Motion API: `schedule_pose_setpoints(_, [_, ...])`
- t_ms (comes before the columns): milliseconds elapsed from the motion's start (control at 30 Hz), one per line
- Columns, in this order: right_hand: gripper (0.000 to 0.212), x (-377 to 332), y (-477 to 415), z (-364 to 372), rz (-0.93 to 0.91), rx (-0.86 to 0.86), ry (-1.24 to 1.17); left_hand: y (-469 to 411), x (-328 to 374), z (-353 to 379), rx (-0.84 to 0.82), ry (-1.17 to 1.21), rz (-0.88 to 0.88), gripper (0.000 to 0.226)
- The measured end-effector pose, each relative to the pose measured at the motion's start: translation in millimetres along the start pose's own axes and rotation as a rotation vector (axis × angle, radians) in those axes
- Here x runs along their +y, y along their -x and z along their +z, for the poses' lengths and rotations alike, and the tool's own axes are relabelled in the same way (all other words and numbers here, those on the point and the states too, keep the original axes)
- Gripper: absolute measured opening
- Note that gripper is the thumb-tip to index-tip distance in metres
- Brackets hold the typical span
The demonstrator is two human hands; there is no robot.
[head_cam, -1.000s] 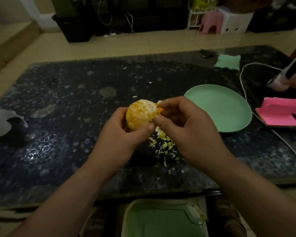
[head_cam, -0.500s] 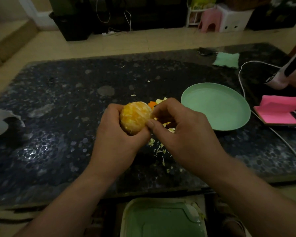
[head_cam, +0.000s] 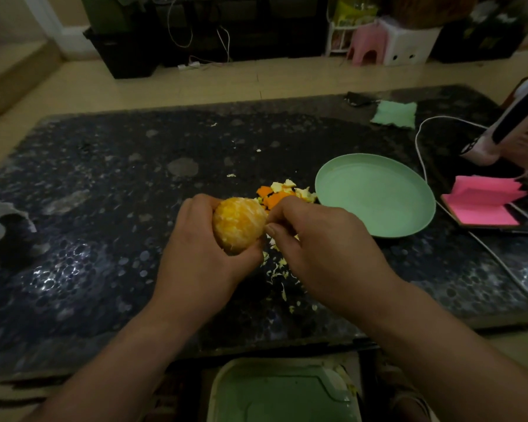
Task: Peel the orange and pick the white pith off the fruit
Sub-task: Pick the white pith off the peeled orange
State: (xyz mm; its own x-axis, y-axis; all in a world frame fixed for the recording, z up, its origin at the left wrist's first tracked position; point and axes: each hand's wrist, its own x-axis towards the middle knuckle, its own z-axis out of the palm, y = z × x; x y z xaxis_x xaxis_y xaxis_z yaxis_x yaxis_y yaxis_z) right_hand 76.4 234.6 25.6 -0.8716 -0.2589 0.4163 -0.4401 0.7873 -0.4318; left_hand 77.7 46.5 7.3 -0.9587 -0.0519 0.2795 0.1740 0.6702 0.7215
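Most of the orange (head_cam: 238,223) facing the camera is bare flesh with thin white streaks. It has been rolled in the last second, so a cleaner side is up. The left hand (head_cam: 201,257) cups it from 8 o'clock above the table (head_cam: 104,208). The right hand (head_cam: 320,248), fingers curled, pinches at its 3 o'clock edge; whether it holds a strand I cannot tell. Pith shreds (head_cam: 279,269) lie at 5 o'clock, the peel pile (head_cam: 282,193) at 1 o'clock, and the green plate (head_cam: 375,194) beyond. Peeling looks done and the picking well on.
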Motion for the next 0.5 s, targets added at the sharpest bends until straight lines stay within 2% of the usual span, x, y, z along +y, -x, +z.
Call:
schedule_pose_setpoints(200, [0.013, -0.2, 1.9, 3.7, -0.039, -0.035, 0.12, 1.9, 0.7, 0.6, -0.031, -0.081, 0.055, 0.054])
schedule_pose_setpoints(367, [0.015, 0.6, 0.5, 2.5, -0.008, -0.02, 0.093, 1.9, -0.9, 0.0, -0.069, -0.121, 0.069, 0.053])
schedule_pose_setpoints(500, [0.01, 0.2, -1.8, -3.2, 0.064, -0.016, -0.01, 0.0, -1.7, -1.5, -0.09, -0.027, 0.009, 0.051])
